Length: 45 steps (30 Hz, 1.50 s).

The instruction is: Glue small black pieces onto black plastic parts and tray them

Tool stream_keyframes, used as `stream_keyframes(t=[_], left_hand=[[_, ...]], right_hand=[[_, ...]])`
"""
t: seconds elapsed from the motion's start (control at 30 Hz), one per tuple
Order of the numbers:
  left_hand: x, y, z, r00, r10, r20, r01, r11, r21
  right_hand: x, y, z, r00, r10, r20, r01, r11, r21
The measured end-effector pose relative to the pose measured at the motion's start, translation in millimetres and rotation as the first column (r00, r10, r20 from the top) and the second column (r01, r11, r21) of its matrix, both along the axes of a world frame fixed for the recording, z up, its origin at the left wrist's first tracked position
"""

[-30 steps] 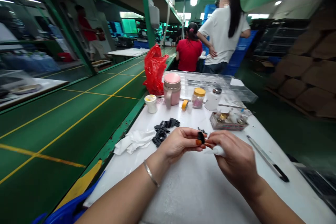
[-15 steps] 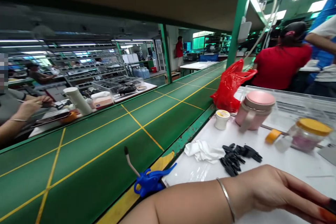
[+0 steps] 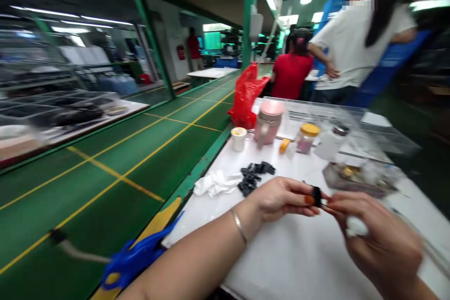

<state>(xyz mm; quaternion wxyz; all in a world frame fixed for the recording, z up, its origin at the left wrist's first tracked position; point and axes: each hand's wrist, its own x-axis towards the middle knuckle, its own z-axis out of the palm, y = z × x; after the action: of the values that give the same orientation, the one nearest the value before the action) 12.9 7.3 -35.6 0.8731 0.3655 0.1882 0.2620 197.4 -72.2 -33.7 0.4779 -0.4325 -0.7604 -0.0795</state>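
My left hand (image 3: 281, 199), with a silver bangle at the wrist, pinches a small black plastic part (image 3: 317, 195) between thumb and fingertips above the white table. My right hand (image 3: 378, 234) meets it from the right, its fingers closed at the part's edge. Something white (image 3: 356, 226) shows in the curl of the right hand; its kind is unclear. Whatever the right fingertips pinch is too small and blurred to name. Behind the left hand lie a pile of black plastic parts (image 3: 250, 179) and a crumpled white cloth (image 3: 216, 183).
A green conveyor belt (image 3: 140, 150) runs along the left. A blue air gun (image 3: 137, 255) rests at its edge. Further back stand a red bag (image 3: 246, 96), a pink mug (image 3: 269, 124), a yellow-lidded jar (image 3: 307, 138) and a parts tray (image 3: 358, 183). Co-workers (image 3: 362, 47) are beyond.
The view has swung to the right. My right hand has come into view and now meets my left hand at the black part, which is now fully visible.
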Motion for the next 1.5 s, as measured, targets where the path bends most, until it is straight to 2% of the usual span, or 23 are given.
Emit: stream_keyframes(t=[0.1, 0.23, 0.57, 1.17, 1.5], left_hand=[[-3.1, 1.2, 5.9, 0.999, -0.004, -0.032, 0.004, 1.000, 0.011], [-3.2, 1.0, 7.0, 0.999, -0.025, -0.027, 0.026, 0.999, 0.026], [-4.0, 3.0, 5.2, 1.000, -0.028, -0.003, 0.028, 0.998, 0.052], [-3.8, 2.6, 8.2, 0.997, -0.058, 0.043, 0.055, 0.997, 0.050], [-3.9, 3.6, 7.3, 1.000, -0.015, -0.026, 0.018, 0.993, 0.119]], right_hand=[[-15.9, -2.6, 16.8, 0.999, 0.019, 0.047, -0.020, 0.999, 0.029], [-24.7, 1.3, 24.5, 0.997, 0.053, 0.058, -0.059, 0.994, 0.096], [-25.7, -2.4, 27.8, 0.994, 0.088, 0.071, -0.097, 0.988, 0.122], [-28.4, -3.2, 27.8, 0.996, 0.083, 0.029, -0.087, 0.985, 0.152], [-27.5, -0.7, 31.7, 0.994, -0.007, 0.108, -0.007, 0.991, 0.130]])
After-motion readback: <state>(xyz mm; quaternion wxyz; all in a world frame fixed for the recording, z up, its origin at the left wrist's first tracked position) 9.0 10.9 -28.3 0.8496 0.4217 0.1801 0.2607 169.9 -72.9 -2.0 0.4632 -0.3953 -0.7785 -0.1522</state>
